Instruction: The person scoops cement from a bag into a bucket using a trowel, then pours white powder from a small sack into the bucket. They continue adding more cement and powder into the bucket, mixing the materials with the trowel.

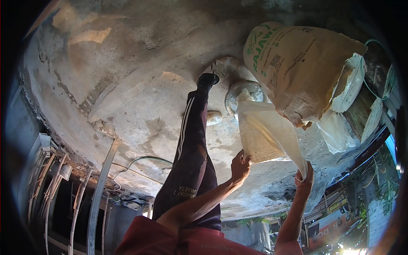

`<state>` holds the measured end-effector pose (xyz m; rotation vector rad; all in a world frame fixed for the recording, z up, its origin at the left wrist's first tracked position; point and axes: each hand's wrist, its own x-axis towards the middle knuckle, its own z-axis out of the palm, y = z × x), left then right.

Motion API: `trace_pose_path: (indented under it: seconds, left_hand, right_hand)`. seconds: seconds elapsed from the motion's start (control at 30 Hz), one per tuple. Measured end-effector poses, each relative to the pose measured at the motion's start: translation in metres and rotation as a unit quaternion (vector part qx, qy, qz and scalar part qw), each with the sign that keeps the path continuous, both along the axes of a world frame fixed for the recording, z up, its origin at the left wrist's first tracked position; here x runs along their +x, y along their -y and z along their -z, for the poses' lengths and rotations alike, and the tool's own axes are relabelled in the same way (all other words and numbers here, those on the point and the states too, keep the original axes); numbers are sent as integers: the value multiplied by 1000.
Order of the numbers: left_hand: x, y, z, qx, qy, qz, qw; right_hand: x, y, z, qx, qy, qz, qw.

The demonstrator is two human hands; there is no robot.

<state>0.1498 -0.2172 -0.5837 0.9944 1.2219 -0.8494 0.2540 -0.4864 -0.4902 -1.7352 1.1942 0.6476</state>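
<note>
A cream woven sack (260,134) is stretched between my two hands, its far end narrowing down at a round metal basin (229,100). My left hand (241,165) is closed on the sack's near left corner. At the near right corner, my right hand (304,175) has its fingers wrapped round a gathered fold. Some pale material shows where the sack meets the basin, but I cannot make out what it is. Just right of the sack stands a large brown paper cement bag (306,63) with green lettering and a torn, ragged edge.
My dark-trousered leg (187,140) stands left of the sack on a rough concrete floor (127,85). A pale rounded object (213,117) lies near the basin. White plastic (335,131) hangs by the paper bag. A thin hose (148,158), a metal bar (102,191) and several wooden poles are at left.
</note>
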Motion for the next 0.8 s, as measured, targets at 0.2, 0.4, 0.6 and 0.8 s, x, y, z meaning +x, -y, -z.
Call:
trace_pose_path:
  seconds: [0.2, 0.4, 0.6, 0.8]
  left_hand:
    - [20, 9, -14, 2, -22, -190, 982]
    - [14, 19, -3, 105, -25, -148, 983]
    - [35, 14, -29, 28, 10, -222, 975]
    - [26, 29, -25, 94, 45, -137, 985]
  right_hand:
    - [36, -13, 17, 9, -57, 242, 968]
    - [40, 2, 19, 31, -56, 210, 976]
    - [54, -2, 12, -4, -84, 212, 974]
    - [57, -2, 2, -30, -110, 150, 982]
